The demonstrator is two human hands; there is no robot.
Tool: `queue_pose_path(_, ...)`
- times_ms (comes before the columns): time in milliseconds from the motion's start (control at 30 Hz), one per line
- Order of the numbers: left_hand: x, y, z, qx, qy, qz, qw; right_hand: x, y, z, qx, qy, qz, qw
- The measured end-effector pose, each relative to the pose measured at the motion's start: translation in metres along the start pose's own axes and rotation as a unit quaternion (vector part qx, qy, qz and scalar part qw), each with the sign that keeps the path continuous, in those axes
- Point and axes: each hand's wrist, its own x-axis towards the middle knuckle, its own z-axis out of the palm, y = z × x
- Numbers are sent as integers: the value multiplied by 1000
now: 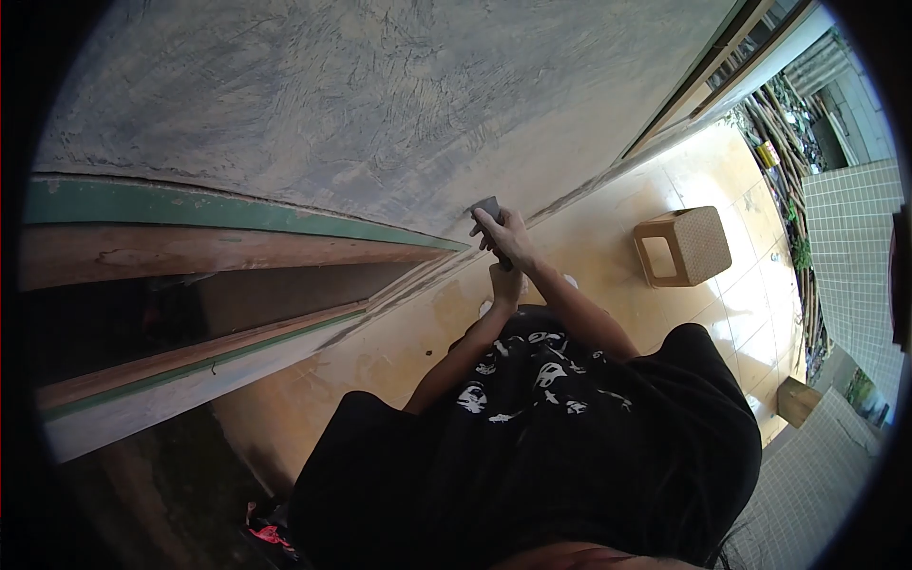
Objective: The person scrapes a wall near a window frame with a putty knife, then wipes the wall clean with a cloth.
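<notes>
My right hand (511, 239) is closed around a dark grey scraper-like tool (488, 205), with its fingers along the flat end against the wall. The tool's exact kind is hard to make out. Just below, my left hand (507, 283) is closed at the tool's lower dark end, close to my body. Both hands are at the bottom of the grey-white plastered wall (313, 104), near the corner of a green-painted frame (247, 217). Rough, streaky marks cover the plaster.
A brown woven-pattern plastic stool (701, 249) stands on the tiled floor (608, 247) to the right. On the left, a wooden beam (237, 256) borders a dark opening. Sticks (774, 152) and a tiled low wall (855, 256) lie beyond the floor.
</notes>
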Motion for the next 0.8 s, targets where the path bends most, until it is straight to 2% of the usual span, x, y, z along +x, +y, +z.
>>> queue_pose_path(200,7,0,0,87,12,-5,996,5,2,-5,-5,-7,43,999)
queue_pose_path(267,11,-20,-2,99,12,77,992,0,-2,-2,-26,10,47,999)
queue_pose_path(300,11,-19,1,98,12,78,992,2,-7,-1,-45,27,41,998)
queue_pose_path(367,3,-20,3,150,4,152,977,-2,-10,1,-51,35,39,997)
queue_pose_path(500,16,-29,-2,174,-2,147,974,2,-8,1,-60,40,29,997)
queue_pose_path(567,24,-21,-6,299,6,223,928,10,10,-3,-55,28,9,998)
queue_pose_path(600,22,-18,-5,298,8,225,928,11,6,-1,-49,14,-10,999)
queue_pose_path(667,16,-14,-2,183,11,174,968,5,3,0,-50,23,12,998)
queue_pose_path(700,19,-11,-1,183,13,176,967,4,-5,2,-51,35,36,997)
queue_pose_path(800,13,-14,-2,214,5,160,964,1,-11,2,-69,43,30,996)
